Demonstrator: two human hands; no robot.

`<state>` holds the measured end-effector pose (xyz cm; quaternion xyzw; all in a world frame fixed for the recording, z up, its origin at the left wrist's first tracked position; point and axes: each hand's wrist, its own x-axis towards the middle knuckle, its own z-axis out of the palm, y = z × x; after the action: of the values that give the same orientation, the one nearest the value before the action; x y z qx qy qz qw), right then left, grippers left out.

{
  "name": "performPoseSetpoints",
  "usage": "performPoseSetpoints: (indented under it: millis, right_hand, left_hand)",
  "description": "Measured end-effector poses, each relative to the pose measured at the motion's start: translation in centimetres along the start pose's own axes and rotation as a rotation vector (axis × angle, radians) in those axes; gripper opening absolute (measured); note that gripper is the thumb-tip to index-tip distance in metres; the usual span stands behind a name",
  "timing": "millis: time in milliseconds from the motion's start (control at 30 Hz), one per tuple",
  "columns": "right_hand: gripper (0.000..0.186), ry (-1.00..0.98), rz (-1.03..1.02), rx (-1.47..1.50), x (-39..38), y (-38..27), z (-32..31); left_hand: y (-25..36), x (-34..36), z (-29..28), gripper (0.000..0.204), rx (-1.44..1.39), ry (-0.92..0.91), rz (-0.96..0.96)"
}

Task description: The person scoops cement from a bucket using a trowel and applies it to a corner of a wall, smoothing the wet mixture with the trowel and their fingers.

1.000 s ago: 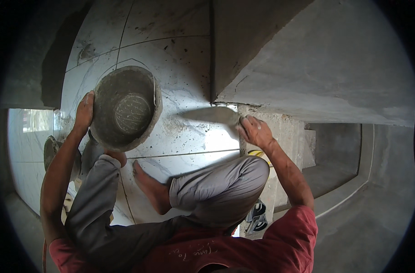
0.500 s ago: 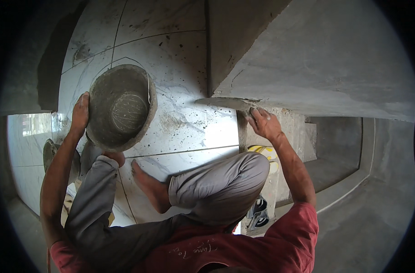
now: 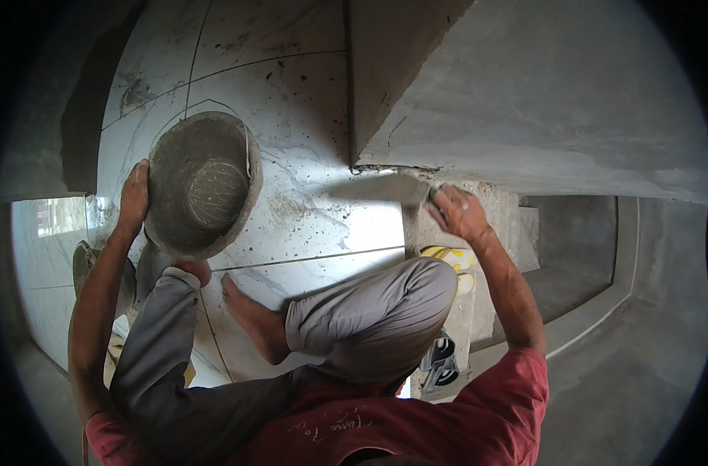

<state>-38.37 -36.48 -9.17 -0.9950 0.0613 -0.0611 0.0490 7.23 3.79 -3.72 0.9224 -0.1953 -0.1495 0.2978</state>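
My left hand point(image 3: 135, 194) grips the left side of a grey, mortar-crusted bucket point(image 3: 167, 167), which is tilted so that its inside faces me. Thin residue with scrape marks coats the bucket's bottom, and its wire handle hangs over the rim. My right hand point(image 3: 459, 212) is closed on a trowel point(image 3: 381, 189), whose long, flat blade points left and is blurred. The blade lies just below the lower edge of the grey plastered wall point(image 3: 525, 101), at its corner. The trowel's handle is mostly hidden in my fingers.
Marbled white tiles point(image 3: 299, 233) with mortar specks cover the floor. Yellow-and-white footwear point(image 3: 451, 256) and black-and-grey sandals point(image 3: 441, 363) rest on the concrete ledge right of my knee. A second bucket point(image 3: 82, 268) is partly hidden behind my left forearm. Farther right is a recessed concrete floor point(image 3: 575, 241).
The trowel has dropped slightly away from the wall's lower edge, and my right hand has shifted a little to the right. The bucket stays in my left hand.
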Motion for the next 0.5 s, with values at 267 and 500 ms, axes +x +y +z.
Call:
performPoseSetpoints:
  millis: [267, 500]
  right_hand:
    - [0.022, 0.037, 0.005, -0.052, 0.4, 0.7, -1.2]
    - [0.024, 0.019, -0.221, -0.096, 0.0, 0.9, -1.6]
  left_hand:
    - [0.6, -0.3, 0.1, 0.055, -0.048, -0.008, 0.002]
    - [1.1, -0.5, -0.1, 0.054, -0.042, -0.028, 0.001]
